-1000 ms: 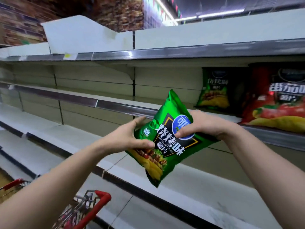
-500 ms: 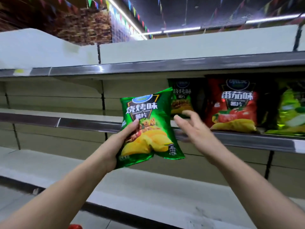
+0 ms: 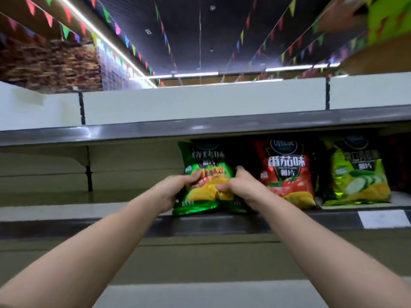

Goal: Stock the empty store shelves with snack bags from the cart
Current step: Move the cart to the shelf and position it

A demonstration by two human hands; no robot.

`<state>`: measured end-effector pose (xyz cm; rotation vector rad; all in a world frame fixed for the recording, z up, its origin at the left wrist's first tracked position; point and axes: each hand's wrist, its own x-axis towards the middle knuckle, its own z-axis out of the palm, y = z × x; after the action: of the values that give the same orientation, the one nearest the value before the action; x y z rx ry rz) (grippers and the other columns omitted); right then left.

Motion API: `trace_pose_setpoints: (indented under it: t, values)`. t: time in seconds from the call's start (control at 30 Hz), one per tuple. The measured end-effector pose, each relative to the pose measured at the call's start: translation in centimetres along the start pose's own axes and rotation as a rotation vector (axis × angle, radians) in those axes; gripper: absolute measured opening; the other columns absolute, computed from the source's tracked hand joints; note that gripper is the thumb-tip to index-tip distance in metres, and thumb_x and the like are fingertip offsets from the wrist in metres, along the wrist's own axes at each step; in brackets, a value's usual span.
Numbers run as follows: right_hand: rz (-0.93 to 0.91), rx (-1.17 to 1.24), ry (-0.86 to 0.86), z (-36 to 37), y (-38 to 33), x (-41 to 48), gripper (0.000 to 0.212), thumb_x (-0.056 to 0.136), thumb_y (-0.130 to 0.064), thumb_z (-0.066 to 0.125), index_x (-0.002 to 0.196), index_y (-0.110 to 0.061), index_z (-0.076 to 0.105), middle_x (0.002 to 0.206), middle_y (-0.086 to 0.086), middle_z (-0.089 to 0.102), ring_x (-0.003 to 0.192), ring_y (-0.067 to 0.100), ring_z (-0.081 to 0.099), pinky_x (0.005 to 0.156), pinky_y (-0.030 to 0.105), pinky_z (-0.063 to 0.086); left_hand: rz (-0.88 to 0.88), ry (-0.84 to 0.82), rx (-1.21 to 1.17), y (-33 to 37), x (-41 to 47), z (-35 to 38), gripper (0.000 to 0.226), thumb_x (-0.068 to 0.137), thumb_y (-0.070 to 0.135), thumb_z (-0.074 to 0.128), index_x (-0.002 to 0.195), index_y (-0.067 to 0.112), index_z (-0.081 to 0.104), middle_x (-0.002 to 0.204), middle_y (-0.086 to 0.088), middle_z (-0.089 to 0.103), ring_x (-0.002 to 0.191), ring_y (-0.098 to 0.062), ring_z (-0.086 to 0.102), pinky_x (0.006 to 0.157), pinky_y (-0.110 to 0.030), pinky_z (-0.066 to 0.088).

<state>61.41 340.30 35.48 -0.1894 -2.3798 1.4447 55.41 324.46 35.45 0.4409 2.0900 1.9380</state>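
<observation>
One green snack bag (image 3: 203,174) is held upright at the front lip of the shelf (image 3: 89,211), its base just above the rail. It is gripped by both hands: the left hand (image 3: 175,190) at the bag's 8 o'clock, the right hand (image 3: 241,186) at its 4 o'clock, fingers curled into the foil. A red bag (image 3: 287,174) stands just beside it at 3 o'clock, with a yellow-green bag (image 3: 355,176) beyond. The base is best seated flat and pushed back level with these neighbours before the grip is eased, lest it tip forward.

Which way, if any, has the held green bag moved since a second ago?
Yes: the green bag went up and forward, from before the shelf edge onto that shelf, left of the red bag.
</observation>
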Motion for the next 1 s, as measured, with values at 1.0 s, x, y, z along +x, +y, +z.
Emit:
trace_pose_setpoints:
  t: [1.0]
  values:
    - [-0.463, -0.171, 0.383, 7.3, -1.9, -0.7, 0.057, 0.086, -0.002, 0.051, 0.139, 0.001, 0.028, 0.141, 0.018, 0.032, 0.129, 0.029, 0.036, 0.102, 0.021, 0.025, 0.363, 0.537, 0.262, -3.2, -0.4, 0.4, 0.057, 0.086, 0.026, 0.063, 0.134, 0.006, 0.039, 0.135, -0.011, 0.048, 0.125, -0.025, 0.046, 0.104, -0.032, 0.037]
